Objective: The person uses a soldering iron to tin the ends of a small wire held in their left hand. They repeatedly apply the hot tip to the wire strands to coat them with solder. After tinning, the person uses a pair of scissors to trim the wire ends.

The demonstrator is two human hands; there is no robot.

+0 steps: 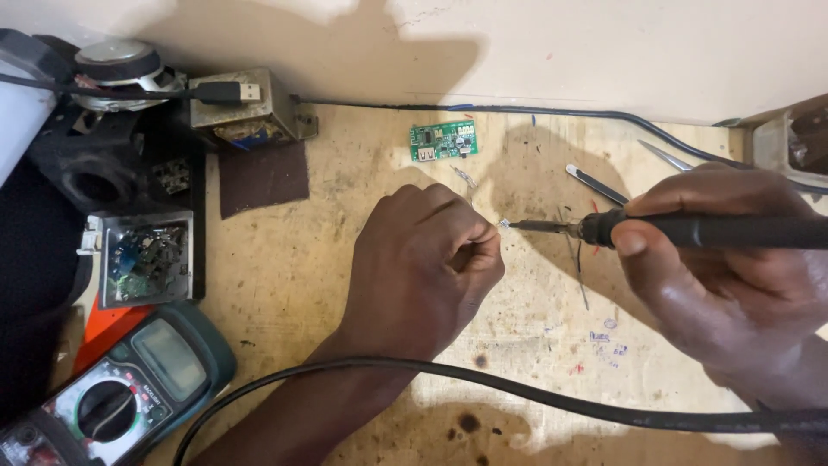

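Observation:
My right hand (pixel 720 285) grips a black soldering iron (pixel 690 231) that lies level and points left. Its metal tip (pixel 517 225) touches a tiny shiny part pinched in my left hand (pixel 427 267), which is curled into a fist near the middle of the wooden bench (pixel 285 259). The pinched part is too small to identify. A small green circuit board (pixel 443 141) lies on the bench beyond my left hand.
A multimeter (pixel 121 393) sits at the lower left, with a small box of components (pixel 145 257) above it. A transformer (pixel 246 108) and a speaker (pixel 116 69) stand at the back left. Tweezers (pixel 597 184) lie near the iron. A black cable (pixel 535 393) crosses the front.

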